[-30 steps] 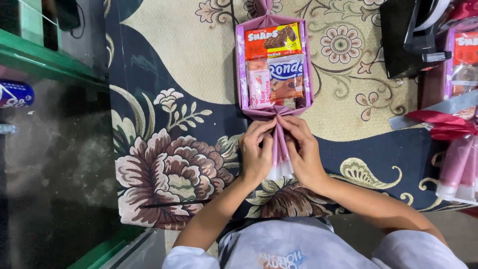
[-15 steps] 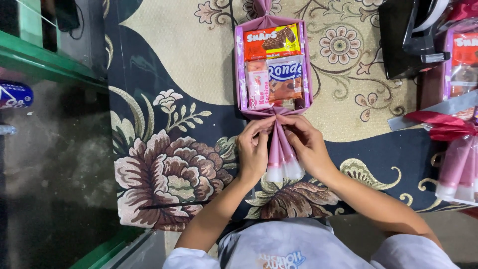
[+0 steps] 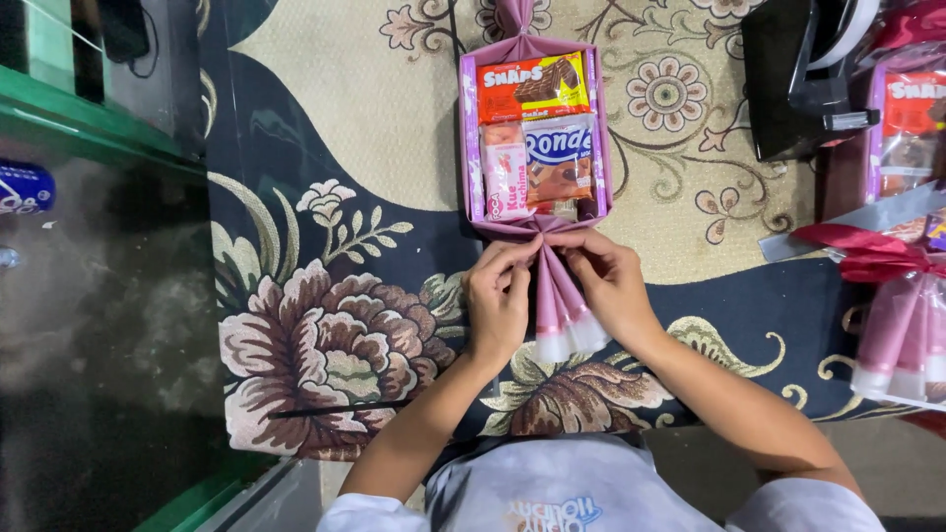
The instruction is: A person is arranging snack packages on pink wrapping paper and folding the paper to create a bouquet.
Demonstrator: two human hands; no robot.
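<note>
A snack parcel [image 3: 534, 138] wrapped in clear pink plastic lies on the patterned carpet [image 3: 335, 296]; it holds a red-orange packet, a blue-and-white packet and a pink one. Its near end is gathered into a pleated tail [image 3: 560, 313] that points toward me. My left hand [image 3: 498, 300] pinches the gather from the left, my right hand [image 3: 609, 281] from the right, fingertips meeting at the neck just below the parcel. The far end is twisted shut at the top edge of the view.
More wrapped parcels with red ribbon [image 3: 892, 286] lie at the right edge. A black tape dispenser [image 3: 798, 79] stands at the top right. A green-framed glass shelf [image 3: 89, 296] with a blue can [image 3: 25, 187] runs along the left.
The tail of wrap has been drawn together tighter and longer toward me. Both hands have stayed at the neck, shifting their fingers slightly.
</note>
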